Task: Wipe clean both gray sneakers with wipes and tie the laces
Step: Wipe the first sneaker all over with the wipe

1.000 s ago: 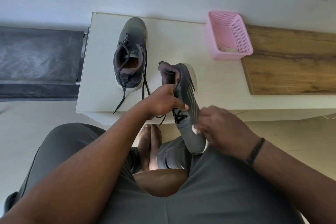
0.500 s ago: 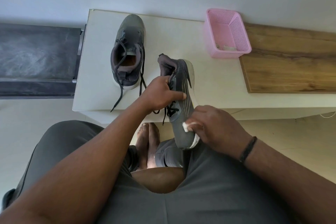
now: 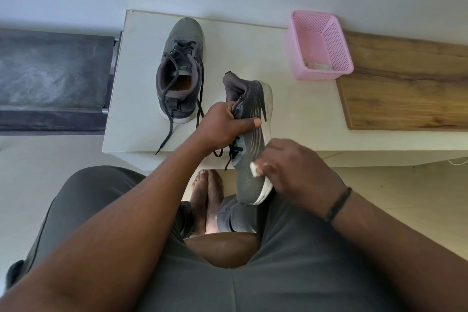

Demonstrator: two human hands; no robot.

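My left hand [image 3: 222, 128] grips a gray sneaker [image 3: 250, 139] around its collar and holds it on its side above my lap, toe pointing toward me. My right hand [image 3: 291, 167] pinches a small white wipe [image 3: 255, 168] against the sneaker's forefoot near the white sole. Its black laces hang loose below my left hand. The second gray sneaker [image 3: 181, 68] stands upright on the white table [image 3: 253, 53], toe away from me, its black laces untied and trailing toward the front edge.
A pink perforated basket [image 3: 319, 45] with a few crumpled bits inside sits at the table's back right. A wooden board [image 3: 405, 83] lies right of it. A dark padded bench [image 3: 50, 78] is left of the table. My bare feet [image 3: 205, 200] rest on the floor.
The held sneaker has shifted slightly lower toward my lap. My right hand with the wipe moved along the forefoot, from the sole edge toward the lace side.
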